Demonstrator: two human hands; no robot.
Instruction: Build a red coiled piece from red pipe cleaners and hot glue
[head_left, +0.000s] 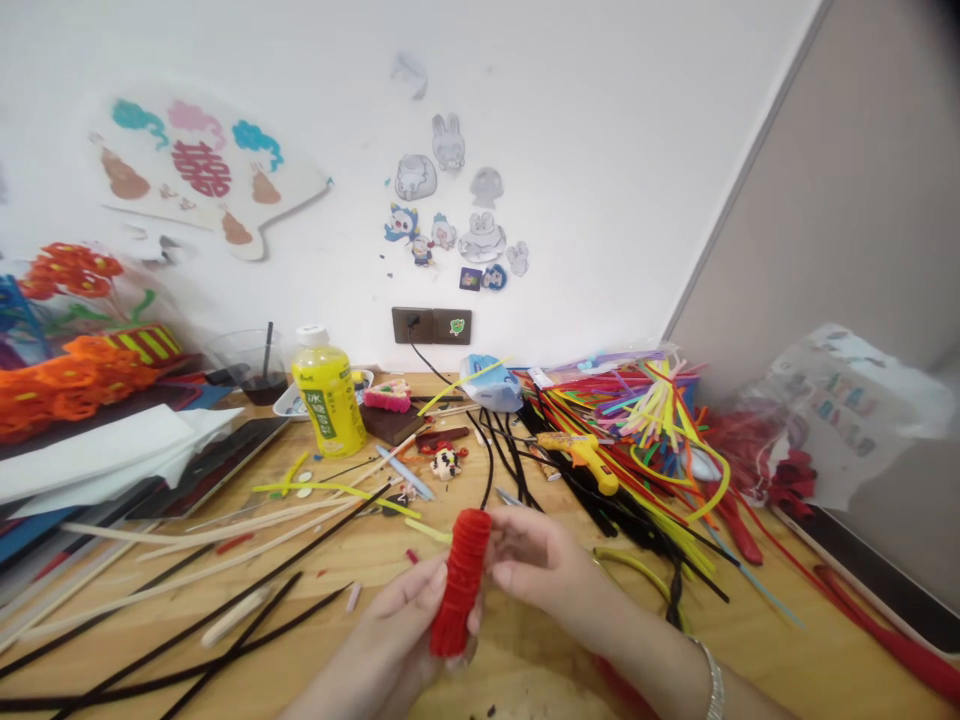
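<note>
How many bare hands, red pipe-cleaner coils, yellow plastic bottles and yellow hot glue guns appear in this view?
Bare hands: 2
Red pipe-cleaner coil: 1
Yellow plastic bottle: 1
Yellow hot glue gun: 1
Total: 5

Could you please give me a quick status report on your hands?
Left hand, right hand gripping red chenille coil. Loose black chenille stems beside left hand.

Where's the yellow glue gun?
In the head view, the yellow hot glue gun lies right of centre on the wooden table, among black and coloured pipe cleaners.
</note>
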